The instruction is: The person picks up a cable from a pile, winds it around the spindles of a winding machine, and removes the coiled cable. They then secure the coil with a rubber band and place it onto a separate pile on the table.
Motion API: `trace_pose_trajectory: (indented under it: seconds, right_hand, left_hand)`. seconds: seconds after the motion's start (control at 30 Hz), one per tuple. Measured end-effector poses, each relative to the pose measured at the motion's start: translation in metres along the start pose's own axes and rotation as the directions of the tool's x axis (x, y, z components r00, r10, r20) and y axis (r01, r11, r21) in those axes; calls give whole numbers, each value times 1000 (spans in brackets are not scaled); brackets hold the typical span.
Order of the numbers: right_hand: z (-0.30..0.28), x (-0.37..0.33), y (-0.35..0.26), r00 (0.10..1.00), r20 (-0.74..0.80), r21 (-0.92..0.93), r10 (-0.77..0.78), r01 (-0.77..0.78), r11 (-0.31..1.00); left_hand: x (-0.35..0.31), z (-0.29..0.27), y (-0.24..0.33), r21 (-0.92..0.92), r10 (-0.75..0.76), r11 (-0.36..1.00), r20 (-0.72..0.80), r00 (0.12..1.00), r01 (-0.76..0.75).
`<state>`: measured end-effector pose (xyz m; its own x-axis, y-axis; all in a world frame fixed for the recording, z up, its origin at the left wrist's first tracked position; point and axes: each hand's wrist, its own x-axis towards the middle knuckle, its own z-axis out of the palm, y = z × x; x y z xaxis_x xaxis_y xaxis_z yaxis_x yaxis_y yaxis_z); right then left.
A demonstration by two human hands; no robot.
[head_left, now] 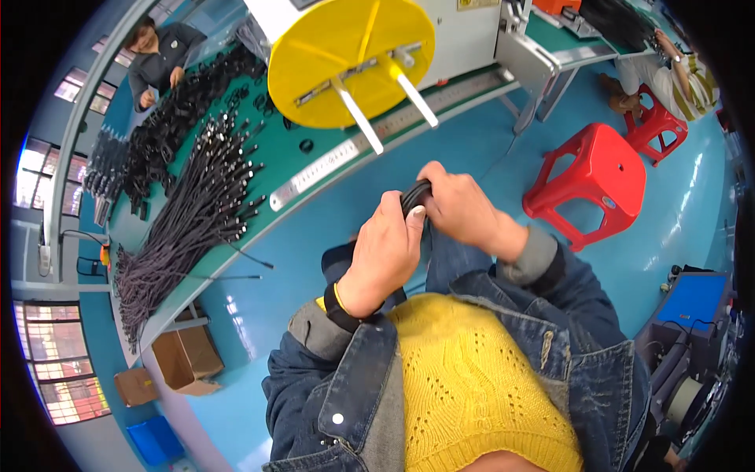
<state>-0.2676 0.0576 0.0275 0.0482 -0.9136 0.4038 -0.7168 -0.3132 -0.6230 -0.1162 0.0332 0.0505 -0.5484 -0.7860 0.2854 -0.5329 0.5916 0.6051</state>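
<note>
A coiled black cable [414,196] is gripped between my two hands in front of my body, off the table. My left hand [383,248] is closed on the coil's near left side, its thumb pressed along it. My right hand [464,206] wraps the other side, fingers curled over the top. Much of the coil is hidden by my fingers. Beyond my hands stands a machine with a yellow disc [330,59] and two white rods [358,116] sticking out toward me. A steel ruler [322,169] lies along the table's edge.
Left on the green table [157,208] lies a big bundle of black cables [193,200], with several black coils [169,130] behind. A co-worker [167,59] sits at the far left. Red stools [594,181] stand at right near another person [676,82]. A cardboard box [187,358] sits under the table.
</note>
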Motion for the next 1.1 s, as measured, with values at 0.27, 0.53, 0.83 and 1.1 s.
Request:
trace_pose_trajectory:
  seconds: [0.27,0.53,0.83,1.1]
  right_hand:
    - [66,24,14,937,300,215,-181,119,969]
    - [85,19,5,854,474,50,-215,218,975]
    - [87,16,10,763,597,133,-247,209,969]
    - [107,-1,24,855,519,246,0,-149,958]
  left_hand:
    - [-14,-11,-71,-812,-217,-195,582,784,549]
    - [-37,-8,-92,-514,-204,154,819,537,844]
    - [-49,13,-90,-532,-138,243,809,571,811]
    - [-44,15,-106,-393,-123,103,907,404,914]
